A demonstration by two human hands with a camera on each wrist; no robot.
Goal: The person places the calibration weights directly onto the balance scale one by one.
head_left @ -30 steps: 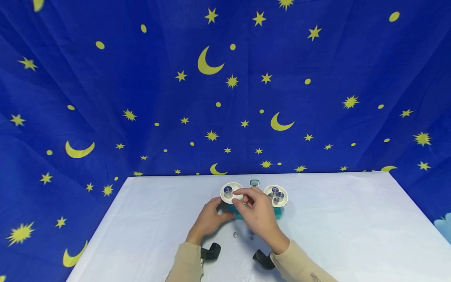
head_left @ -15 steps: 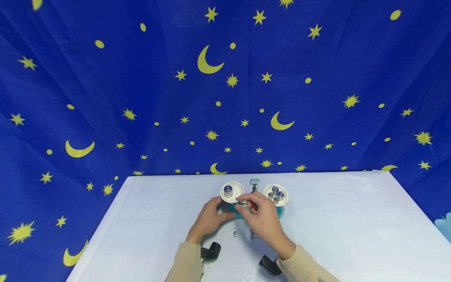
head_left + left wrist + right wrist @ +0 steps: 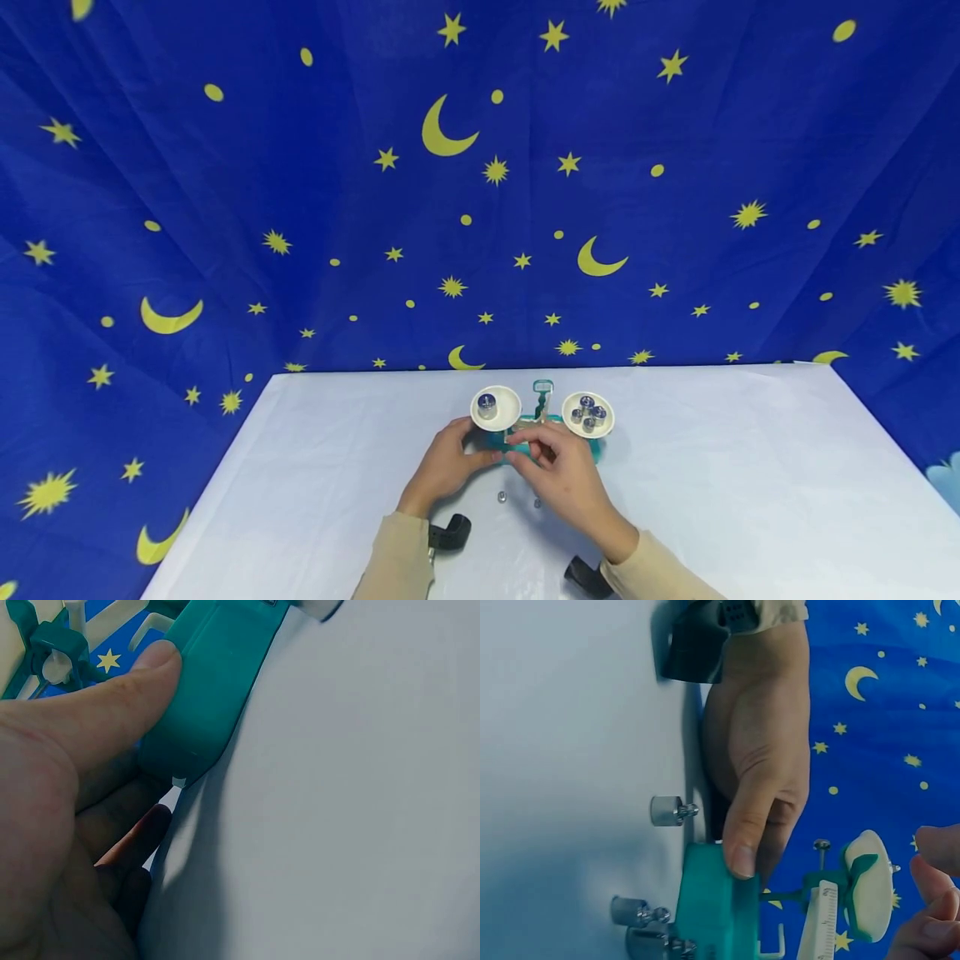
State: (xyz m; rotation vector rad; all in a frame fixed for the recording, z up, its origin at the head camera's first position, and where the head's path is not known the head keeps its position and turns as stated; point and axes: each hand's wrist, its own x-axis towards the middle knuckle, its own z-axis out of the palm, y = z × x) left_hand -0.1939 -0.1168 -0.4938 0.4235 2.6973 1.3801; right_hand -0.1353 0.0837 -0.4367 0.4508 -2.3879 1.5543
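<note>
"Where's the balance scale (image 3: 718,900)?"
"In the left hand's (image 3: 444,467) grip, thumb on its teal base (image 3: 214,690); the right hand's (image 3: 566,475) thumb and forefinger stand parted; just beyond them, a metal weight (image 3: 487,407) sits in a white pan (image 3: 507,411)."

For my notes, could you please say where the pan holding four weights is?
In the head view, the pan is at the right end of the balance, just beyond the right hand.

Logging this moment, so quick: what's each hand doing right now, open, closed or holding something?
Left hand: closed, holding the teal scale base.
Right hand: open, fingers relaxed, holding nothing that can be seen.
</note>
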